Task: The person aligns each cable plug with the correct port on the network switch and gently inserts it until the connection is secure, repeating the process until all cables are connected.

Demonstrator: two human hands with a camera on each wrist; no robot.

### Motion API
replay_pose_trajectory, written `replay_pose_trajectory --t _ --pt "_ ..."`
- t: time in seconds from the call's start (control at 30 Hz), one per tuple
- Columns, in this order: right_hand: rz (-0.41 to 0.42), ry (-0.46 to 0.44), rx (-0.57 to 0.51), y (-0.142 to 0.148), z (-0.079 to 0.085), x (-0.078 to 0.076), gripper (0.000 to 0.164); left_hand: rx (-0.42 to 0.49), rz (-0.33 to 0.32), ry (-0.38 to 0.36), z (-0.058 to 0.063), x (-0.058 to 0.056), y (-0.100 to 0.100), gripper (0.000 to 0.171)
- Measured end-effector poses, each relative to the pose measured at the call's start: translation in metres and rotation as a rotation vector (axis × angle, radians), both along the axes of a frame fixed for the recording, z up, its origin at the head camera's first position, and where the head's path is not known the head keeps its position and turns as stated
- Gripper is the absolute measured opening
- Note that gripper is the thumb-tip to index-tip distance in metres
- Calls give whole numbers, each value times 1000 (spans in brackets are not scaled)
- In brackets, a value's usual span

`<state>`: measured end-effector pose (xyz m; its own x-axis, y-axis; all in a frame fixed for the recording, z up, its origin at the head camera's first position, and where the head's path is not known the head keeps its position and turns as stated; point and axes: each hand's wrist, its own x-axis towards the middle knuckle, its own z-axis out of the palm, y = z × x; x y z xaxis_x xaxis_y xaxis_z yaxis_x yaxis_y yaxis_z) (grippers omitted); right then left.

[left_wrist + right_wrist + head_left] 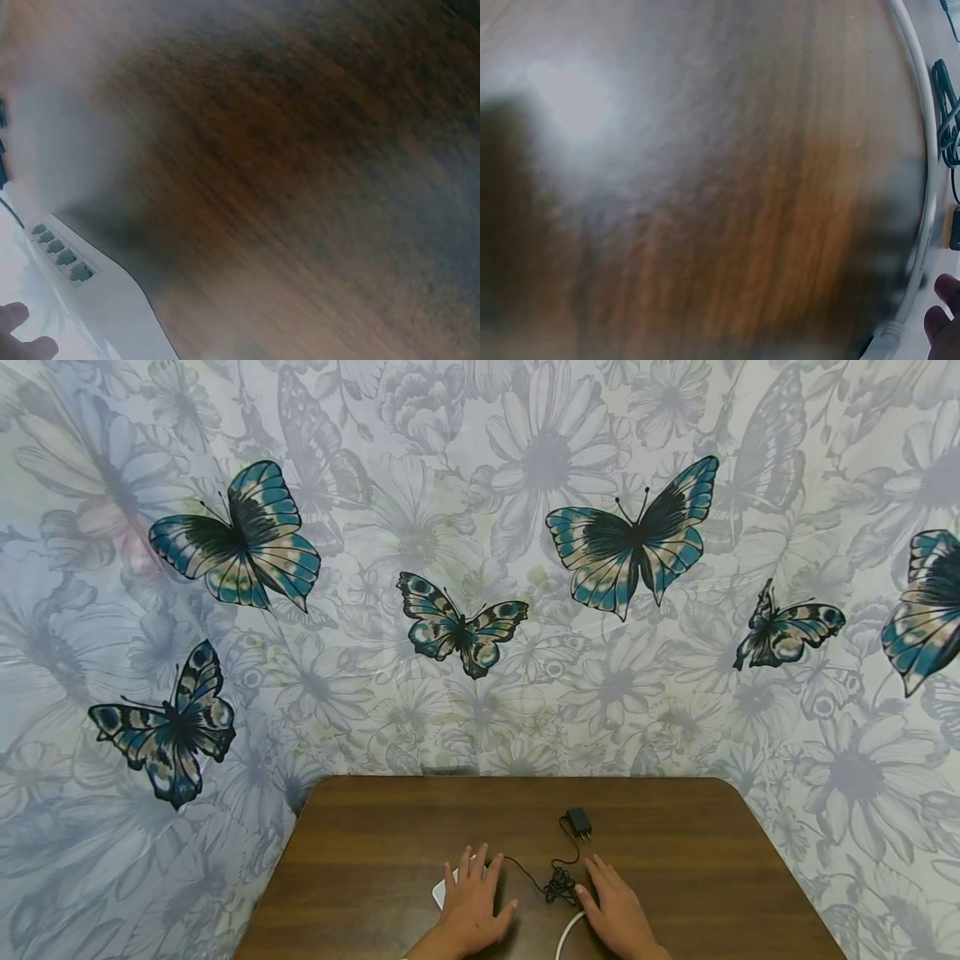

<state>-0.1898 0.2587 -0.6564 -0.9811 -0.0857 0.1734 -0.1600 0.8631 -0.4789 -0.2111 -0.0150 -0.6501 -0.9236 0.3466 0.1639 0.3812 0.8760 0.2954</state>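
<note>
A white network switch (438,894) lies on the table with my left hand (472,906) over it, fingers spread and straight. The left wrist view shows a row of several ports along one side of the switch (124,307), and two of my fingertips (30,346) above its top. My right hand (618,914) lies to the right with its fingers extended, beside a white cable (567,933). In the right wrist view the white cable (925,105) curves down to its plug end near my fingertips (949,289). Whether those fingers touch the cable cannot be made out.
Between the hands sits a tangled thin black cord (559,887). It runs left toward the switch and up to a black power adapter (578,822) with its prongs showing. The brown wooden table (360,860) ends at a wall covering (480,727) with butterflies.
</note>
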Motion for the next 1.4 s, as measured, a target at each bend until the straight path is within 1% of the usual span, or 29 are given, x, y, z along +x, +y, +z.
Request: replay_pose_trajectory --t 0.23,0.33,0.4,0.47,0.53,0.67,0.77,0.9,1.03,1.13,1.3,1.4 --pt "21 6 24 8 -8 8 55 5 -13 -32 2 2 -1 71" --pt "32 51 28 12 -12 13 53 6 -13 -57 2 2 -2 71" --pt "36 94 45 14 -13 15 51 9 -8 -76 1 2 -3 71" --pt "37 117 61 15 -14 17 49 10 1 -99 0 2 -4 71" --pt "36 104 67 17 -14 18 48 14 5 -111 0 2 -5 71" --pt "37 35 51 21 -14 23 49 34 -2 -125 2 3 -5 71" --pt "44 1 48 23 -15 27 50 46 -8 -139 3 3 -6 71" --pt "63 -6 54 26 -19 32 49 48 -8 -155 3 3 -6 71" --pt "102 46 88 30 -25 36 45 43 -11 -155 1 4 -7 71" --pt "127 116 130 33 -31 39 43 37 -12 -145 0 4 -7 70" --pt "141 221 188 35 -37 45 42 31 -10 -137 -2 3 -7 71" --pt "160 238 197 35 -37 47 42 29 -8 -140 -3 3 -7 71"
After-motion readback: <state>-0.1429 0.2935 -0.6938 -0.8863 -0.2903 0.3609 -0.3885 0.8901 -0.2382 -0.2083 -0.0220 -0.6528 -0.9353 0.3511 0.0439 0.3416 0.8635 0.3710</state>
